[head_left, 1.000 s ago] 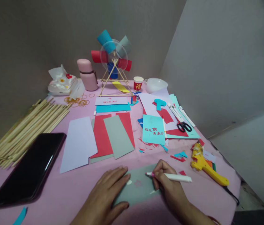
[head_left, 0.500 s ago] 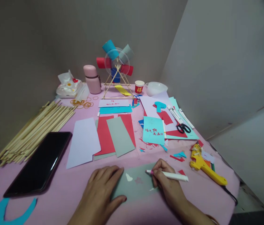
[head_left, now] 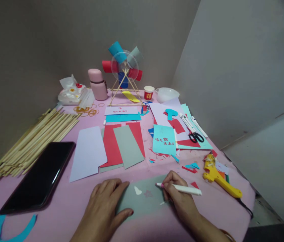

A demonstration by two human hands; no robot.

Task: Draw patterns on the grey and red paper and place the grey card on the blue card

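My left hand (head_left: 104, 205) lies flat on the left end of a grey paper sheet (head_left: 144, 198) at the near edge of the pink table (head_left: 63, 208), fingers spread. My right hand (head_left: 178, 193) grips a white marker (head_left: 182, 189) with a pink tip that rests on the sheet's upper right part. A small pink mark and a white scrap sit on the grey sheet between my hands.
A black phone (head_left: 40, 176) lies at the left beside a bundle of wooden sticks (head_left: 33, 137). Coloured paper sheets (head_left: 122, 144), a cyan card with red writing (head_left: 164, 139), scissors (head_left: 196, 136), a yellow glue gun (head_left: 219, 176), a paper wheel model (head_left: 124, 72), a pink flask (head_left: 94, 84).
My left hand has slid a little to the left along the grey sheet. The right hand and marker stay almost in place. The view has shifted slightly.
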